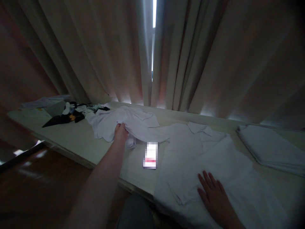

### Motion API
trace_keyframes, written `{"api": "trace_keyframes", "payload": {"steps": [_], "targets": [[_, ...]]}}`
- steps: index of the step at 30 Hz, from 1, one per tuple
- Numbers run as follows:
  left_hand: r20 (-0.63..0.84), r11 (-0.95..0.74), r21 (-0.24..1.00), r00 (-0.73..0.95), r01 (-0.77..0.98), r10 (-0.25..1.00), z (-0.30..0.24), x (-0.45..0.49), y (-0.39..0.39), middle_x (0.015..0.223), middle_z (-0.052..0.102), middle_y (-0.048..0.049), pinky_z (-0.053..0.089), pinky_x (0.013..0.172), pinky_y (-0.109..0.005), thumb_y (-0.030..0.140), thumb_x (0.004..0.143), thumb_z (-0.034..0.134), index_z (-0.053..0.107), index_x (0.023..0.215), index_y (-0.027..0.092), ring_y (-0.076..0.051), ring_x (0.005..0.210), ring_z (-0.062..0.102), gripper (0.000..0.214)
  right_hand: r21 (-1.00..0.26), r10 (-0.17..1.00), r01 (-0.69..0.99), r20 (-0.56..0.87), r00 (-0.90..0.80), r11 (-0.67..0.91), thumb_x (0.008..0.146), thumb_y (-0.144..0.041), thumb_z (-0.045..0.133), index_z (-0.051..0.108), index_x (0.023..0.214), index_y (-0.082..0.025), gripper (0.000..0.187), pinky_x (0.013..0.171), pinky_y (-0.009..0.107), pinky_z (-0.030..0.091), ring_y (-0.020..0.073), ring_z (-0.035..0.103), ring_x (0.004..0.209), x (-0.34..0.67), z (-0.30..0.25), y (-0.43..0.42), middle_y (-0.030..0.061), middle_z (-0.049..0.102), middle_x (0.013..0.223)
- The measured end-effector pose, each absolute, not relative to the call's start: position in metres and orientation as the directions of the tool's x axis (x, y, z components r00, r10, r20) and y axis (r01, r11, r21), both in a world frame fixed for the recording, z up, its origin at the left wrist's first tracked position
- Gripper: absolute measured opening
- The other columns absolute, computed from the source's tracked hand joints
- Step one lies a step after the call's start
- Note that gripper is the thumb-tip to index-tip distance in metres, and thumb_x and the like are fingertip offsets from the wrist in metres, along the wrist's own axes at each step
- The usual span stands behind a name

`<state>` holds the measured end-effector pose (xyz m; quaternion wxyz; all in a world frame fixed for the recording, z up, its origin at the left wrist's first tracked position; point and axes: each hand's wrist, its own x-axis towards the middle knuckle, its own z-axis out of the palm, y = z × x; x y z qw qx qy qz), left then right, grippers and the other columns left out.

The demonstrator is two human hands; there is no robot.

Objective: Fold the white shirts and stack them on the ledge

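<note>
My left hand (121, 131) reaches out over the table, its fingers closed on a crumpled white shirt (140, 118) whose cloth lifts a little where it is gripped. Flat and spread, my right hand (213, 194) rests on a second white shirt (186, 152), which lies laid out with its collar toward the curtain. One sleeve of this shirt folds across its front near the hand. Between the two shirts lies a phone (151, 156) with a bright, blurred screen.
A folded white cloth (269, 144) lies on the right of the pale table (78, 140). Dark and white items (71, 113) and papers (45, 103) are heaped at the far left. Long curtains (114, 51) hang behind the table. My knee (135, 213) is at its front edge.
</note>
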<state>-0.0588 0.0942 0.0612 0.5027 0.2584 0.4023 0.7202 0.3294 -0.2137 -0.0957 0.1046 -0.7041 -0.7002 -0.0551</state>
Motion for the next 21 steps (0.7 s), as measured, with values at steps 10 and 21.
{"api": "trace_keyframes", "payload": {"steps": [10, 21], "targets": [[0.348, -0.221, 0.820, 0.152, -0.528, 0.925, 0.139, 0.154, 0.034, 0.073, 0.059, 0.0007, 0.044, 0.069, -0.025, 0.025, 0.072, 0.060, 0.055, 0.080, 0.016, -0.012, 0.074, 0.057, 0.013, -0.513, 0.979, 0.853, 0.102, 0.174, -0.098, 0.085, -0.050, 0.030, 0.042, 0.130, -0.018, 0.057, 0.106, 0.046, 0.016, 0.0233, 0.022, 0.130, 0.337, -0.070, -0.210, 0.0071, 0.035, 0.138], [0.165, -0.917, 0.383, 0.969, 0.112, 0.187, 0.018, 0.250, -0.161, 0.112, 0.057, -0.0068, 0.030, 0.094, -0.047, 0.028, 0.079, 0.047, 0.053, 0.113, 0.026, -0.029, 0.115, 0.042, 0.035, -0.975, 0.911, 0.164, -0.072, 0.406, -0.149, 0.080, -0.062, -0.008, 0.034, 0.134, -0.013, 0.084, 0.083, 0.046, 0.043, 0.0272, 0.055, 0.103, 0.412, -0.039, -0.250, 0.0168, 0.057, 0.116]]}}
